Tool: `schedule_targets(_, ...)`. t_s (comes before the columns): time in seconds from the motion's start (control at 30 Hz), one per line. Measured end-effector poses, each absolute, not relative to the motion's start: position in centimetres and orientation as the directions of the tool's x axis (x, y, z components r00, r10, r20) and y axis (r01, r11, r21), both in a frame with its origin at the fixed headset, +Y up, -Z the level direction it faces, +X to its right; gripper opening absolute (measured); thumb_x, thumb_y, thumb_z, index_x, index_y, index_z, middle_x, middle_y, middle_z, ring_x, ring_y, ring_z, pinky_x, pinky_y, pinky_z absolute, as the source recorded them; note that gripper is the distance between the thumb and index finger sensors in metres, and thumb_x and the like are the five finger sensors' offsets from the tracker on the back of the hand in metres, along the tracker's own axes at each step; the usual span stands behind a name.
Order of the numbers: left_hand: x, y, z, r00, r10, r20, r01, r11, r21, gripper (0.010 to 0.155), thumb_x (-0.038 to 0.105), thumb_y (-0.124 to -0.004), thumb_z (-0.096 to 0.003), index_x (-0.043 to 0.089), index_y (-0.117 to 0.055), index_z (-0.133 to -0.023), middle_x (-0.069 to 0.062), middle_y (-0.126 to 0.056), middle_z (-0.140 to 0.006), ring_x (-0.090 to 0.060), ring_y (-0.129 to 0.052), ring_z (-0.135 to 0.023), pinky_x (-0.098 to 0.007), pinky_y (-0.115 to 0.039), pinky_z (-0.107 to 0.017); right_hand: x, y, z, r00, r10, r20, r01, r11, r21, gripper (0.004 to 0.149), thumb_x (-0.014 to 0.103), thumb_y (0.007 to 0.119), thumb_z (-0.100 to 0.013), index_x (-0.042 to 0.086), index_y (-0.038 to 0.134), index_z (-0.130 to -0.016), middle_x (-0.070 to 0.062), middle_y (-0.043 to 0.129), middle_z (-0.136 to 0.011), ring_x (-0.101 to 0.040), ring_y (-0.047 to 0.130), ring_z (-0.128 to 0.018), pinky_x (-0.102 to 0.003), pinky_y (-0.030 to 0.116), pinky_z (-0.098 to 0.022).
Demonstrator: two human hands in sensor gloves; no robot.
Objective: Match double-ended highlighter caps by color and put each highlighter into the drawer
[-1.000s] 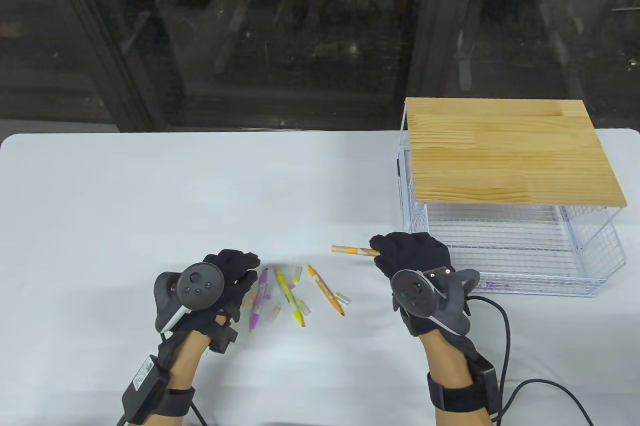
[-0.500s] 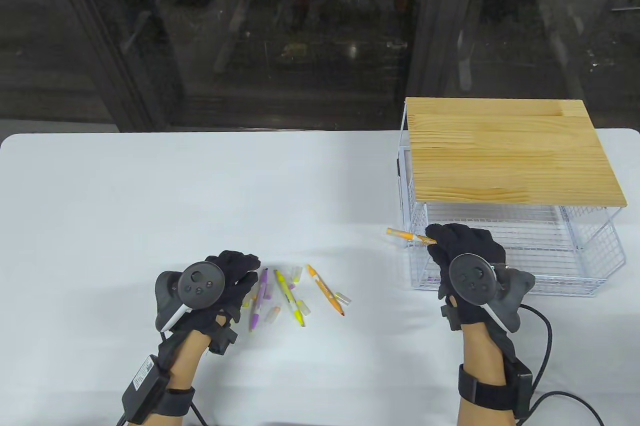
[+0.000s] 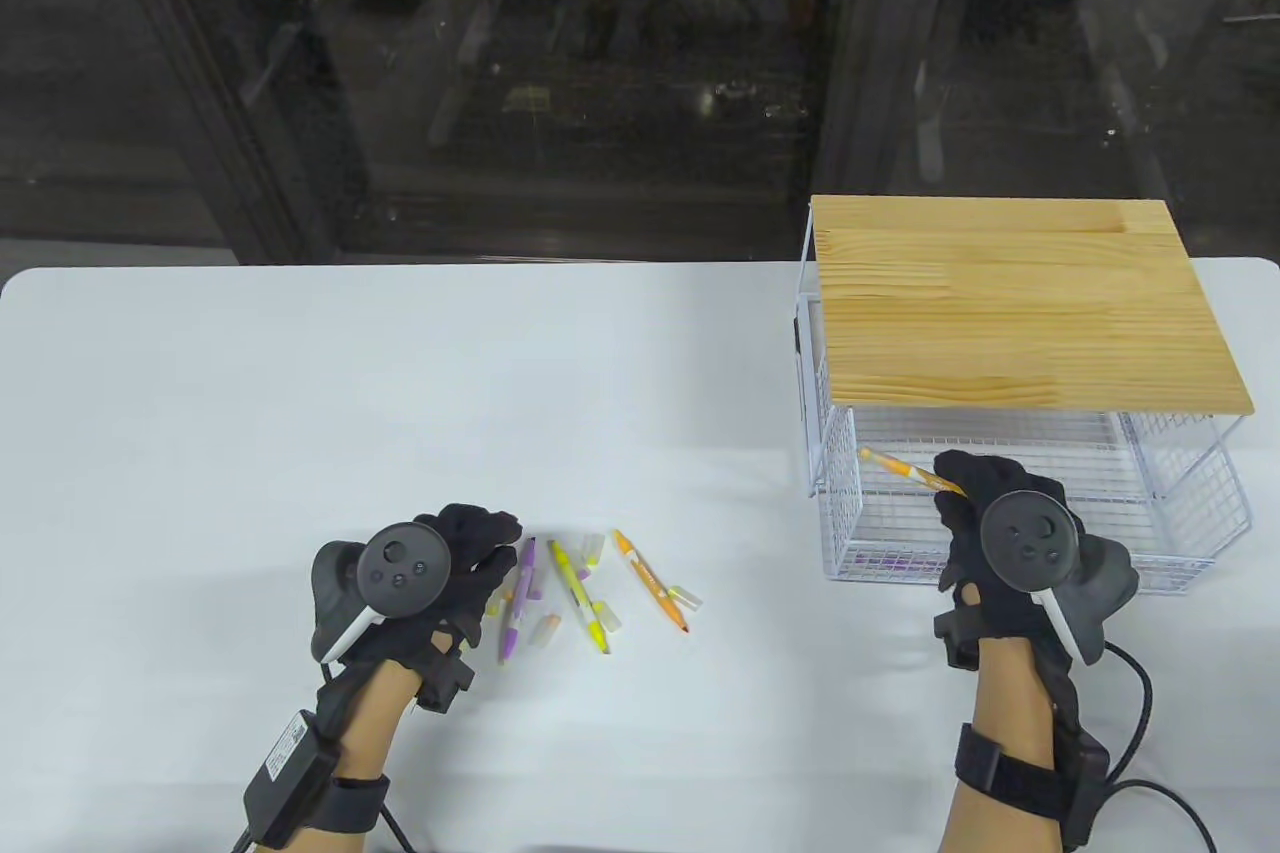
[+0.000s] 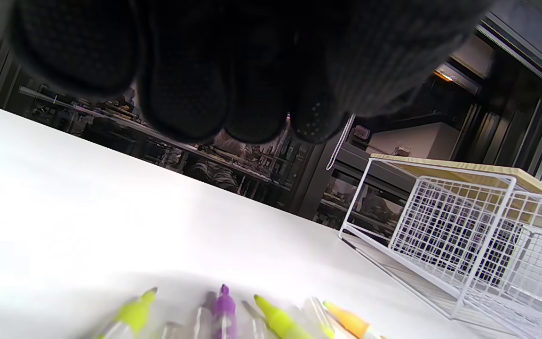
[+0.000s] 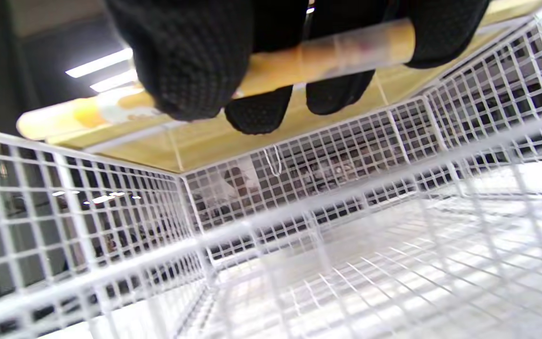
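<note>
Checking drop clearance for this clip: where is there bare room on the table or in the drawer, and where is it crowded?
Bare: the table left of the drawer and behind the loose highlighters. Most drawer mesh is free. Crowded: beside the left hand, and the drawer's front-left, where the right hand holds the orange highlighter.

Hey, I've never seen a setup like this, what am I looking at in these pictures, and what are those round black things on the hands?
Two gloved human hands work at a white table. The round black things are motion trackers strapped to the back of each hand. One camera looks down on the table; one sits on each wrist, looking past the fingers. The right hand holds an orange highlighter over the pulled-out white wire drawer, under a wooden top. The left hand rests open beside loose purple, yellow and orange highlighters with their caps.
</note>
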State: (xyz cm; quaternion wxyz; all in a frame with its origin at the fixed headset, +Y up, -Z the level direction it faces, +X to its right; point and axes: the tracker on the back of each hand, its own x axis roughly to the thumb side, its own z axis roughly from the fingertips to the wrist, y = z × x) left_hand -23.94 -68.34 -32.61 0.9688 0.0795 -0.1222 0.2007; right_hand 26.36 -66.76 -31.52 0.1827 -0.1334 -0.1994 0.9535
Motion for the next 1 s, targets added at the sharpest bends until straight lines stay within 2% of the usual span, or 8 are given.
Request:
schedule_targets(0.37, -24.0, -68.4, -32.7, 0.89, 0.372, 0.262, -0.408, 0.908, 0.094, 0.047, 0.044, -0.084, -0.0404, 0.03, -0.093, -0.084, 0.0, -0.094, -0.088, -0.034, -0.097, -0.067, -0.056, -0.084, -0.042, 27.5, -68.7, -32.6, -0.89, 0.387, -0.242, -0.303, -0.897, -0.322, 0.048, 0.028, 0.091, -0.034, 0.042, 0.092, -0.08, 0.007, 0.097, -0.087, -0.041, 0.083, -0.084, -0.067, 0.065, -0.057)
schedule_targets(0.5, -24.0, -68.4, -32.7, 0.889, 0.377, 0.259, -0.411, 0.907, 0.091, 0.047, 0.044, -0.084, -0.0404, 0.03, -0.093, -0.084, 0.0, -0.094, -0.088, -0.034, -0.097, -0.067, -0.056, -0.084, -0.042, 27.5, -68.2, -32.3, -0.886, 0.404, -0.226, -0.312, -0.882, -0.355, 0.047, 0.029, 0.092, -0.038, 0.039, 0.092, -0.084, 0.006, 0.096, -0.092, -0.043, 0.081, -0.089, -0.068, 0.063, -0.058)
schedule_targets(0.8, -24.3, -68.4, -32.7, 0.892, 0.381, 0.245, -0.415, 0.903, 0.107, 0.046, 0.044, -0.084, -0.0404, 0.03, -0.093, -0.084, 0.0, -0.095, -0.088, -0.034, -0.097, -0.066, -0.056, -0.084, -0.042, 24.6, -65.7, -31.2, -0.916, 0.387, -0.109, -0.292, -0.827, -0.481, 0.042, 0.038, 0.089, -0.042, 0.034, 0.092, -0.084, 0.004, 0.097, -0.089, -0.038, 0.083, -0.087, -0.064, 0.064, -0.062)
schedule_targets(0.93, -24.6, -68.2, -32.7, 0.89, 0.391, 0.234, -0.425, 0.898, 0.117, 0.046, 0.044, -0.084, -0.0404, 0.03, -0.094, -0.084, 0.0, -0.095, -0.088, -0.034, -0.097, -0.066, -0.056, -0.084, -0.042, 22.5, -64.3, -30.6, -0.941, 0.34, -0.011, -0.279, -0.791, -0.545, 0.04, 0.04, 0.087, -0.044, 0.031, 0.093, -0.083, 0.003, 0.1, -0.083, -0.031, 0.094, -0.077, -0.051, 0.073, -0.061)
schedule_targets(1.0, -24.7, -68.2, -32.8, 0.89, 0.395, 0.228, -0.428, 0.896, 0.119, 0.046, 0.044, -0.084, -0.0404, 0.03, -0.094, -0.084, 0.0, -0.095, -0.087, -0.034, -0.097, -0.066, -0.056, -0.084, -0.042, 21.5, -63.8, -30.3, -0.937, 0.347, 0.025, -0.3, -0.77, -0.563, 0.04, 0.04, 0.087, -0.044, 0.029, 0.093, -0.083, 0.001, 0.1, -0.082, -0.03, 0.095, -0.075, -0.049, 0.075, -0.06)
